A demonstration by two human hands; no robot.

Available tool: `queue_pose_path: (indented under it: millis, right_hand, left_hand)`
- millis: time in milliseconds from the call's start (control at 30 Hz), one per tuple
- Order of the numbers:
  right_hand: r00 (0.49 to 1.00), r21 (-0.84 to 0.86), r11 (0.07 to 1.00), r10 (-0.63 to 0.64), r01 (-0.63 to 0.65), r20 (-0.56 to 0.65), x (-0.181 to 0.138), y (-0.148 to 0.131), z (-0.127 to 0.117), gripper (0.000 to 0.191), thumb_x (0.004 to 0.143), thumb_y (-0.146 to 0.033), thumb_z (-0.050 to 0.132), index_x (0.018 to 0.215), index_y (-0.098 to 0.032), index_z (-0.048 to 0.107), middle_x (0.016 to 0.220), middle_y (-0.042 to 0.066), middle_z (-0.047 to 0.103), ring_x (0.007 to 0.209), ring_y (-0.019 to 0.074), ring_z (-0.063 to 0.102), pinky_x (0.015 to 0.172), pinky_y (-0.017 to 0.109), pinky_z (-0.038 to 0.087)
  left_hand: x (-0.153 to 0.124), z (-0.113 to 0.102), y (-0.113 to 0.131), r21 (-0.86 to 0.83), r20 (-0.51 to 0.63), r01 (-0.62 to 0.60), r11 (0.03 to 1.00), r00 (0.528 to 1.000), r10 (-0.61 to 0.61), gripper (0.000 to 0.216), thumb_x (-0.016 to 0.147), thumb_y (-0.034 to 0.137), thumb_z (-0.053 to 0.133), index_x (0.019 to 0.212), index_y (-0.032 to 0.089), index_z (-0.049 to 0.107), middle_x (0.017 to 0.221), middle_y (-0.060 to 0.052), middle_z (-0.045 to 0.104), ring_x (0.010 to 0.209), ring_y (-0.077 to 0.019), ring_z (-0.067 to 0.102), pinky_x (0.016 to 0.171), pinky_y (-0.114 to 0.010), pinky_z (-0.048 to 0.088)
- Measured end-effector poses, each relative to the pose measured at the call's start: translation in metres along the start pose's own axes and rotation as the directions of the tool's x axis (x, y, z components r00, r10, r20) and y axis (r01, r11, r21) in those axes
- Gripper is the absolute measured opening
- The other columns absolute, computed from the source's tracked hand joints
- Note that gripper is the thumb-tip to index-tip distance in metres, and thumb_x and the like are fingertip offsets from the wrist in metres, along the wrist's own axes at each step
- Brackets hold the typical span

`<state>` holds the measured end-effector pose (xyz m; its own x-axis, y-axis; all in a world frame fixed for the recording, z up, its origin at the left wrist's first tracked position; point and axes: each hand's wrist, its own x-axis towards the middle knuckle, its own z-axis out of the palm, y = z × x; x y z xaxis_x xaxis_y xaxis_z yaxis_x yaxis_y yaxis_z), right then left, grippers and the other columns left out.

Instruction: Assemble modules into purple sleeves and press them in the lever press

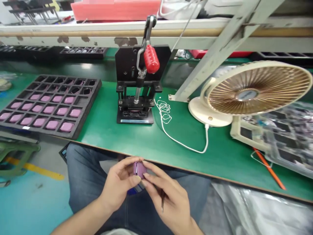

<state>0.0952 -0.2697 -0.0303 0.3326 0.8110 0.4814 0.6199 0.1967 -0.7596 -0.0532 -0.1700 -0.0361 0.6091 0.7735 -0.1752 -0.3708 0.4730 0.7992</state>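
Both my hands pinch one small purple part (139, 169) over my lap: left hand (119, 186), right hand (168, 199) also gripping tweezers (162, 199).

On the bench (137, 140), a compartment tray (50, 104) lies at left, a lever press (139, 81) at centre and a fan (254, 93) at right. Both hands (144, 189), bottom centre, meet before the bench edge.

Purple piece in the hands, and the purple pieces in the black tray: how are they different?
The purple piece is pinched between the left hand and right hand, above the lap; the tray pieces lie flat in pockets of the black tray. The purple piece is alone; the tray pieces sit in rows. The purple piece is partly behind fingers; the tray pieces show whole tops. Both look the same purple.
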Motion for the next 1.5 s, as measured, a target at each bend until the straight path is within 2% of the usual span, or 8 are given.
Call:
queue_pose_path:
  millis: [233, 567, 800, 1067, 1167, 1267, 1367, 1500]
  right_hand:
    - [0.991, 0.17, 0.978, 0.107, -0.12, 0.087, 0.013, -0.004, -0.006, 0.023, 0.093, -0.022, 0.083, 0.113, -0.032, 0.081, 0.121, 0.008, 0.08, 0.102, 0.0266, 0.08, 0.085, 0.037, 0.069]
    - [0.988, -0.038, 0.992, -0.119, 0.123, 0.093, 0.009, 0.002, -0.005, 0.018, 0.101, -0.02, 0.074, 0.115, -0.028, 0.082, 0.123, 0.008, 0.078, 0.055, 0.0083, 0.06, 0.054, 0.027, 0.054]
    - [0.979, -0.058, 0.982, -0.175, 0.182, 0.101, 0.007, 0.004, -0.001, 0.029, 0.1, -0.012, 0.072, 0.125, -0.026, 0.077, 0.134, 0.009, 0.074, 0.063, 0.0082, 0.065, 0.061, 0.026, 0.056]
    - [0.958, -0.217, 0.935, -0.263, 0.281, 0.111, -0.001, 0.009, 0.01, 0.038, 0.102, -0.006, 0.064, 0.137, -0.019, 0.069, 0.143, 0.018, 0.069, 0.108, 0.0195, 0.077, 0.079, 0.029, 0.06]
    - [0.99, -0.136, 0.981, -0.136, 0.14, 0.038, 0.006, 0.004, 0.011, 0.034, 0.1, -0.017, 0.072, 0.134, -0.017, 0.064, 0.128, 0.017, 0.072, 0.109, 0.0216, 0.075, 0.081, 0.03, 0.06]
    - [0.99, -0.09, 0.996, 0.005, 0.008, 0.143, 0.015, -0.001, 0.01, 0.021, 0.103, -0.028, 0.068, 0.121, -0.019, 0.063, 0.099, 0.007, 0.069, 0.083, 0.018, 0.07, 0.066, 0.029, 0.053]
    - [0.951, -0.074, 0.993, -0.061, 0.088, 0.304, 0.019, -0.002, 0.01, 0.005, 0.106, -0.023, 0.056, 0.105, -0.021, 0.061, 0.084, 0.002, 0.061, 0.068, 0.0154, 0.058, 0.059, 0.029, 0.041]
    - [0.959, 0.011, 0.994, -0.108, 0.108, 0.264, 0.021, 0.0, 0.014, 0.014, 0.105, -0.018, 0.052, 0.091, -0.022, 0.054, 0.074, -0.001, 0.053, 0.063, 0.0138, 0.048, 0.06, 0.03, 0.032]
  left_hand:
    - [0.004, -0.02, 0.0, 0.081, 0.109, -0.078, 0.994, 0.992, 0.069, 0.046, 0.074, 0.028, 0.098, 0.118, 0.028, 0.085, 0.133, -0.013, 0.073, 0.127, -0.0311, 0.069, 0.109, -0.04, 0.055]
    - [0.005, -0.023, 0.0, 0.067, 0.133, -0.07, 0.995, 0.989, 0.061, 0.048, 0.076, 0.031, 0.098, 0.122, 0.028, 0.083, 0.13, -0.011, 0.071, 0.119, -0.0271, 0.071, 0.102, -0.035, 0.058]
    - [0.006, -0.022, 0.001, 0.065, 0.115, -0.086, 0.994, 0.99, 0.078, 0.05, 0.073, 0.028, 0.1, 0.12, 0.029, 0.084, 0.128, -0.01, 0.072, 0.119, -0.0265, 0.071, 0.101, -0.034, 0.06]
    - [0.001, -0.009, -0.001, 0.126, 0.017, -0.102, 0.987, 0.995, 0.101, 0.041, 0.086, 0.034, 0.09, 0.126, 0.029, 0.081, 0.134, -0.01, 0.073, 0.123, -0.0261, 0.07, 0.106, -0.035, 0.057]
    - [0.0, -0.004, 0.002, 0.114, -0.124, -0.033, 0.993, 0.991, 0.047, 0.026, 0.091, 0.031, 0.085, 0.117, 0.028, 0.084, 0.111, -0.007, 0.082, 0.102, -0.0195, 0.077, 0.095, -0.029, 0.06]
    - [0.002, -0.005, 0.006, 0.045, -0.138, -0.026, 0.999, 0.99, 0.032, 0.021, 0.086, 0.03, 0.09, 0.106, 0.026, 0.086, 0.1, -0.007, 0.085, 0.091, -0.0186, 0.079, 0.089, -0.028, 0.062]
    - [0.004, -0.007, 0.006, 0.033, -0.134, -0.052, 0.998, 0.989, 0.056, 0.021, 0.08, 0.028, 0.094, 0.1, 0.025, 0.088, 0.094, -0.006, 0.085, 0.086, -0.0168, 0.079, 0.086, -0.025, 0.062]
    - [0.004, -0.01, 0.004, 0.146, -0.118, -0.095, 0.985, 0.987, 0.113, 0.019, 0.086, 0.03, 0.09, 0.104, 0.027, 0.087, 0.096, -0.006, 0.085, 0.086, -0.0178, 0.081, 0.085, -0.026, 0.064]
